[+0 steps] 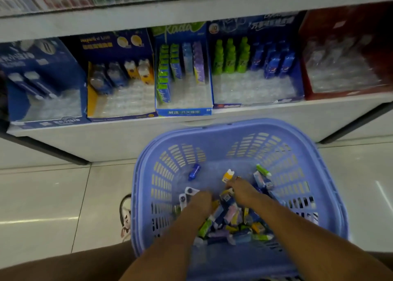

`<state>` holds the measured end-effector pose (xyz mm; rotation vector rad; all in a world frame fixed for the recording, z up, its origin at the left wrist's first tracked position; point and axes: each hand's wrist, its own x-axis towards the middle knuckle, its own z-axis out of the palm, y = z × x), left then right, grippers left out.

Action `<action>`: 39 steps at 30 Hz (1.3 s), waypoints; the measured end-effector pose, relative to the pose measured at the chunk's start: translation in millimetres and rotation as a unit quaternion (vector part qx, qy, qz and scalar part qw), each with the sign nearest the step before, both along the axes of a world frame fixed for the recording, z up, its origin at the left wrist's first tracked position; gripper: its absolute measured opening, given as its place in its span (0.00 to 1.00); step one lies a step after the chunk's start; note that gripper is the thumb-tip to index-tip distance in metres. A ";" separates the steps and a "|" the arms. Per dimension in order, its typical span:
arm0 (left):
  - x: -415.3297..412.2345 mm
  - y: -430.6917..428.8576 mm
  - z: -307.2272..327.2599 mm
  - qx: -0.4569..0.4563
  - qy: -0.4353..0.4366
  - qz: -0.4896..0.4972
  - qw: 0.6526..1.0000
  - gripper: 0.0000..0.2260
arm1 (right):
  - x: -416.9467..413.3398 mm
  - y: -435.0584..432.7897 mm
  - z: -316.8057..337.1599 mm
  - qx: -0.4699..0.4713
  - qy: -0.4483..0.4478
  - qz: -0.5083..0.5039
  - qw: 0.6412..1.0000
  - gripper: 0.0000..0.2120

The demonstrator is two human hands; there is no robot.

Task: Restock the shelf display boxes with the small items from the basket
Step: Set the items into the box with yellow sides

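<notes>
A lilac plastic basket (319, 163) sits on my lap below the shelf, with a heap of small colourful items (234, 221) piled at its near side. A blue capsule-shaped item (194, 171) lies apart on the basket floor. Both my hands are inside the basket. My left hand (202, 197) is motion-blurred over the heap beside two white items (187, 195). My right hand (240, 187) reaches forward, its fingertips at a yellow-and-white item (228, 175). Whether either hand holds anything is unclear. Partly filled display boxes line the shelf: blue (42, 110), navy-yellow (121, 114), green-blue (184, 111), blue (255, 104), red (344, 93).
A white shelf board (148, 16) overhangs the boxes, with more blurred goods above it. The white shelf base (106, 140) drops to a glossy tiled floor (53, 206). A shoe (126, 214) shows left of the basket, and my knees fill the bottom edge.
</notes>
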<state>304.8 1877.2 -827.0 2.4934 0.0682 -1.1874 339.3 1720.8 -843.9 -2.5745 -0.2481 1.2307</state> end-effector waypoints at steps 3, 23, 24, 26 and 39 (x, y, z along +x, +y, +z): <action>-2.2 -5.7 -14.3 0.004 -0.021 -0.006 1.000 0.14 | -0.9 -0.5 -10.8 0.022 -0.017 -0.015 0.999 0.21; 41.0 22.3 71.3 -0.330 0.041 0.460 0.824 0.09 | 42.9 -18.5 88.2 0.343 0.090 -0.323 0.877 0.07; 42.9 28.0 85.5 -0.345 0.026 0.461 0.817 0.09 | 42.5 -15.7 101.7 0.370 0.086 -0.324 0.866 0.07; 44.2 43.6 111.7 -0.375 -0.016 0.449 0.811 0.08 | 39.7 -7.1 127.8 0.408 0.066 -0.318 0.853 0.07; 31.6 135.5 205.8 -0.494 -0.308 0.515 0.629 0.08 | 82.1 114.4 256.6 0.511 -0.242 -0.276 0.777 0.08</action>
